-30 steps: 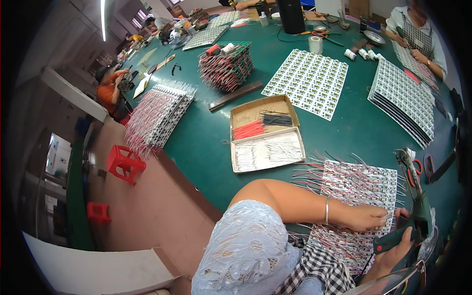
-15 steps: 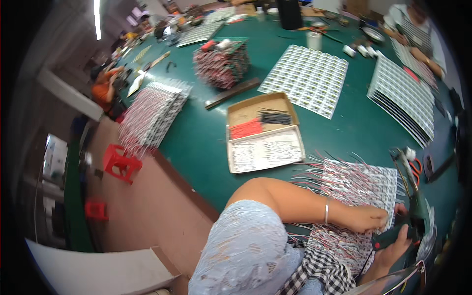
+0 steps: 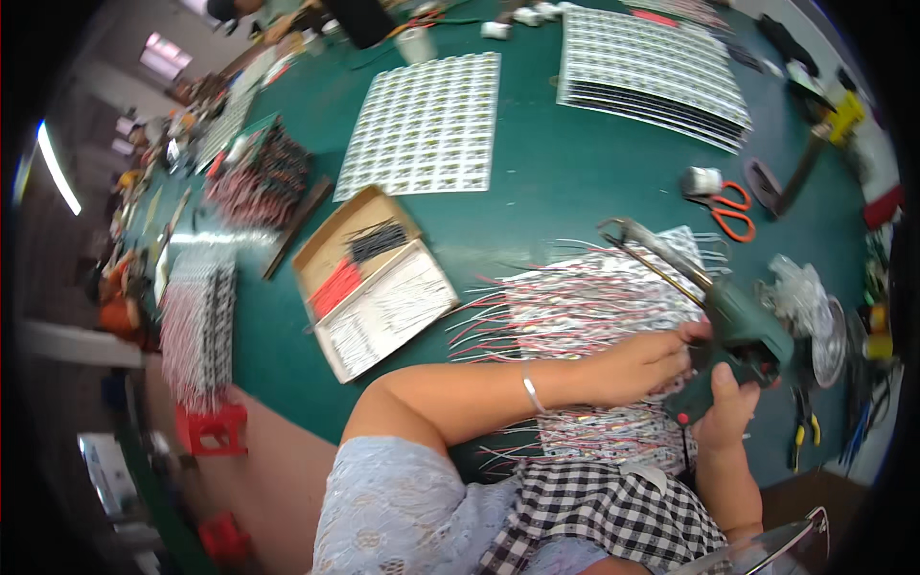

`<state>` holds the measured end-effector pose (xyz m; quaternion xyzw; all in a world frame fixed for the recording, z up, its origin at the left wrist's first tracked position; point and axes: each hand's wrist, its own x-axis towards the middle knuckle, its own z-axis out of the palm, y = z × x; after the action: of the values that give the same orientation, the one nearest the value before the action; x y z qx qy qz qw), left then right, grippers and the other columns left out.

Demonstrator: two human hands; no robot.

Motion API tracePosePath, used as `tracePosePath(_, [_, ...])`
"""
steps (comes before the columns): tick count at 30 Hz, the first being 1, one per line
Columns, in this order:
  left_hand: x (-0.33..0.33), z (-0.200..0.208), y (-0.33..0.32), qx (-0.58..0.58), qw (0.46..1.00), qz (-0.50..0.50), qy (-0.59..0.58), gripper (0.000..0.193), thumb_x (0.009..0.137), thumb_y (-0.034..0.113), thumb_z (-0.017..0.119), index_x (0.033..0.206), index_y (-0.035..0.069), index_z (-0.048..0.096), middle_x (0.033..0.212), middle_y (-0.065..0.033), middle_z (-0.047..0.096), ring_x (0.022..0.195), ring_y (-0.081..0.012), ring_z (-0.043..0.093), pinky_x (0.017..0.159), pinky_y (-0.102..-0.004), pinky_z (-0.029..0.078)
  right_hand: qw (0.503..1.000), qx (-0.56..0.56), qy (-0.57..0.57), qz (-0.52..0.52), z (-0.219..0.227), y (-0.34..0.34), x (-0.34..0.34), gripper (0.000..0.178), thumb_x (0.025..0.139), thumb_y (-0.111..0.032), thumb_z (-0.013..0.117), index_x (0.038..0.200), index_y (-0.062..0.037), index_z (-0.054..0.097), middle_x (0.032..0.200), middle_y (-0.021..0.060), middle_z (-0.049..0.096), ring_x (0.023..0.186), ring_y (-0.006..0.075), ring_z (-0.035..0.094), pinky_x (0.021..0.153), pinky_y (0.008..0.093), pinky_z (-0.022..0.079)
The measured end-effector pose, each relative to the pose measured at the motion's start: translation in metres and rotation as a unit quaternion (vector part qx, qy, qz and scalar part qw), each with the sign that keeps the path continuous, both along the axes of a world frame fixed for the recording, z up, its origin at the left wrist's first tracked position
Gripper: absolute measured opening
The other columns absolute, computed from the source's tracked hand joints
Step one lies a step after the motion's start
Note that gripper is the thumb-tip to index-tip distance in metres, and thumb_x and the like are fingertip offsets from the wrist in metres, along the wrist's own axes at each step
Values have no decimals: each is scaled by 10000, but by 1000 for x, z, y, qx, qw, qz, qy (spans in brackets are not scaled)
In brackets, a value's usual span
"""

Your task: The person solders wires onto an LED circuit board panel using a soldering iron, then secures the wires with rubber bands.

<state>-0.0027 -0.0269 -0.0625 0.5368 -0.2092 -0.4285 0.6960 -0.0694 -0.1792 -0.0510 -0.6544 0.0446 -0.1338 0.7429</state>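
My right hand (image 3: 724, 412) is wrapped round the handle of a dark green soldering gun (image 3: 743, 321). Its metal barrel and thin brass-coloured tube point up and left, over a white board (image 3: 613, 287) with rows of small parts and many red, white and dark wires sticking out of its left side. On this board, just left of the gun's handle, rests my left hand (image 3: 637, 369), its fingers curled together; whatever they pinch is hidden. An open cardboard box (image 3: 443, 287) beside the board holds bundles of red wires (image 3: 335, 286), black wires (image 3: 377, 241) and white wires (image 3: 383, 311).
Orange-handled scissors (image 3: 736, 213), a clear reel (image 3: 829, 350) and yellow-handled pliers (image 3: 803, 441) lie to the right. Farther off are a flat white sheet (image 3: 422, 125), stacked boards (image 3: 652, 72), a wired bundle (image 3: 259, 177) and a wooden bar (image 3: 297, 228). Other people sit at the far left.
The view has swung right, so the table's things appear farther left. The soldering gun stays in my right hand, and my left hand stays on the wired board.
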Motion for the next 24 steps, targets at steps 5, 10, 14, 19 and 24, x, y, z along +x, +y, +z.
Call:
tracePosePath(5, [0, -9, -10, -17, 988, 18, -150, 310, 976, 293, 391, 924, 27, 542, 802, -84, 581, 785, -182, 565, 723, -343, 462, 999, -4, -49, 10, 14, -12, 1, 422, 896, -203, 463, 1173, 113, 480, 1142, 196, 565, 1077, 262, 540, 985, 396, 381])
tracePosePath(10, [1, -13, -12, -59, 991, 57, -106, 340, 977, 261, 382, 1173, 29, 534, 967, -126, 622, 875, -209, 582, 833, -349, 458, 998, 13, -36, 53, 10, -8, 5, 537, 884, -282, 505, 1242, 108, 412, 1148, 206, 549, 1085, 277, 524, 980, 413, 378])
tracePosePath(14, [1, -2, -7, -70, 986, 59, -138, 341, 958, 167, 369, 1247, 47, 503, 1021, -129, 617, 958, -189, 576, 856, -346, 451, 995, 32, 22, 86, 8, -5, 6, 521, 889, -267, 501, 1256, 90, 407, 1167, 200, 544, 1090, 269, 523, 952, 396, 399])
tracePosePath(19, [4, -22, -14, -36, 979, 31, -199, 342, 946, 152, 387, 1258, 50, 482, 861, -85, 591, 761, -203, 575, 708, -353, 459, 997, 43, 16, 63, 17, -6, 6, 520, 890, -264, 509, 1261, 83, 397, 1147, 197, 547, 1081, 262, 524, 923, 379, 419])
tracePosePath(24, [7, -4, -4, 29, 989, -36, -142, 370, 961, 176, 385, 1314, 79, 437, 756, -10, 517, 621, -121, 489, 582, -307, 428, 999, 0, -17, 37, 28, 0, 8, 533, 875, -276, 516, 1253, 81, 400, 1132, 203, 547, 1057, 267, 531, 933, 393, 408])
